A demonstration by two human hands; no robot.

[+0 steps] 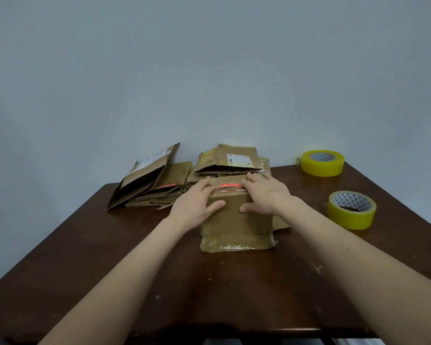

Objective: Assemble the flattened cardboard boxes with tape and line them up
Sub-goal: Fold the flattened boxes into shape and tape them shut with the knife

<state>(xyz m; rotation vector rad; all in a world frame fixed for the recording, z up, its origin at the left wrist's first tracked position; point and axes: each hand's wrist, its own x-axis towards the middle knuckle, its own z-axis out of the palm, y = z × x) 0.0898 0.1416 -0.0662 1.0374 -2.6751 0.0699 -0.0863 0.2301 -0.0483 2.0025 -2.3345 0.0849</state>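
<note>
A small brown cardboard box with old tape and a red strip on top stands upright at the middle of the dark wooden table. My left hand grips its upper left corner, thumb on the near face. My right hand presses on its upper right corner, fingers spread over the top flap. Behind it lie several flattened boxes, and one flattened box with a white label leans near the wall. Two yellow tape rolls sit at the right, one far, one nearer.
A pale blue wall rises directly behind the table. The table's near edge runs along the bottom of the view, its right edge slants past the tape rolls. A loose cardboard flap lies just right of the box.
</note>
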